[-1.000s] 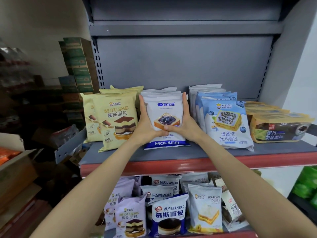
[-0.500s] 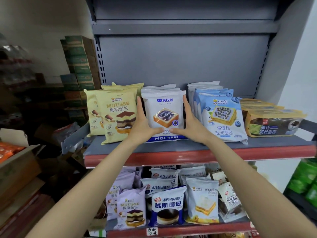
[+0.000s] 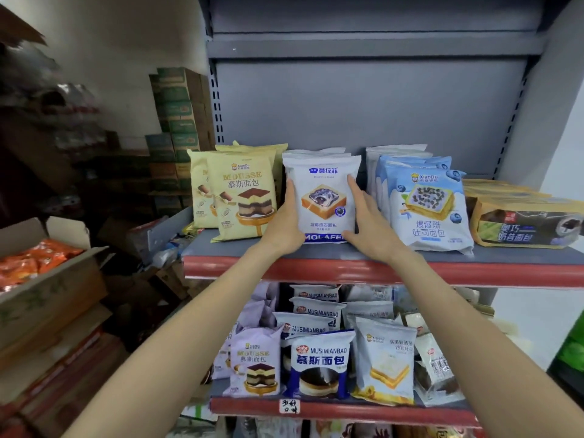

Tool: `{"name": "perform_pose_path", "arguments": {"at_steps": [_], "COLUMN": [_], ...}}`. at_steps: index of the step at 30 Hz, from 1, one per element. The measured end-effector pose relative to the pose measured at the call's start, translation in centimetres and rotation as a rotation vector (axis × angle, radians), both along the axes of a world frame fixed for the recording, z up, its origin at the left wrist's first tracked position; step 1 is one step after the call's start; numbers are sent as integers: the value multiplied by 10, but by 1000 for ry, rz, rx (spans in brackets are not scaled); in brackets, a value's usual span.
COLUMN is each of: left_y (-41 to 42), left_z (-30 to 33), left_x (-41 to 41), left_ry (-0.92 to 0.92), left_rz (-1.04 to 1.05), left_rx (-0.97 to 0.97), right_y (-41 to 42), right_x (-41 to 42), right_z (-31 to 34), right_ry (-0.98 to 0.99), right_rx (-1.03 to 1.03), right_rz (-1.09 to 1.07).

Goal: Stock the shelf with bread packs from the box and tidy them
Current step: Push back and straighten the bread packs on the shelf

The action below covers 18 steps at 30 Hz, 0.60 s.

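Bread pack [image 3: 322, 197], the white blueberry one, stands upright on the upper shelf [image 3: 379, 265] between your two hands. Your left hand [image 3: 286, 221] presses its left edge with straight fingers; your right hand [image 3: 368, 216] does the same on the right edge, not curled round it. It looks light, soft and slick-wrapped, so squeeze gently at the side seams, low down, to avoid crushing the loaf.

Head-worn camera looks forward and slightly down, close to the shelf [image 3: 379, 267].
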<state>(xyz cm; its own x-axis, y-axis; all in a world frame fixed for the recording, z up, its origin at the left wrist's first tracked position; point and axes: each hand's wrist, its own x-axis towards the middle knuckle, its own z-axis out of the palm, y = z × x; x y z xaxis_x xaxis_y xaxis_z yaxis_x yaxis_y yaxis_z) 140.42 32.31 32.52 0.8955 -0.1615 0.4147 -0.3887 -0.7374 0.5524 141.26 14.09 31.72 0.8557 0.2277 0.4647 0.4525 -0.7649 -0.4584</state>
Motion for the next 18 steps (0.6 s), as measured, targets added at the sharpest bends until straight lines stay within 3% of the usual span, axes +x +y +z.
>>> {"name": "perform_pose_path", "arguments": {"at_steps": [3, 6, 10, 14, 18], "left_y": [20, 63, 144, 220, 253], "left_z": [8, 14, 22, 27, 31], "left_x": [-26, -60, -87, -61, -15], "left_ry": [6, -170, -418, -156, 171], "left_rz": [75, 144, 178, 169, 7], "left_rx": [93, 29, -170, -320, -426], "right_y": [12, 40, 92, 137, 163], "right_x": [-19, -46, -65, -56, -25], "right_z": [3, 10, 17, 20, 16], "right_ry": [-286, -499, -391, -237, -74], "right_rx": [54, 175, 195, 106, 167], "right_rz": [-37, 77, 249, 270, 168]}}
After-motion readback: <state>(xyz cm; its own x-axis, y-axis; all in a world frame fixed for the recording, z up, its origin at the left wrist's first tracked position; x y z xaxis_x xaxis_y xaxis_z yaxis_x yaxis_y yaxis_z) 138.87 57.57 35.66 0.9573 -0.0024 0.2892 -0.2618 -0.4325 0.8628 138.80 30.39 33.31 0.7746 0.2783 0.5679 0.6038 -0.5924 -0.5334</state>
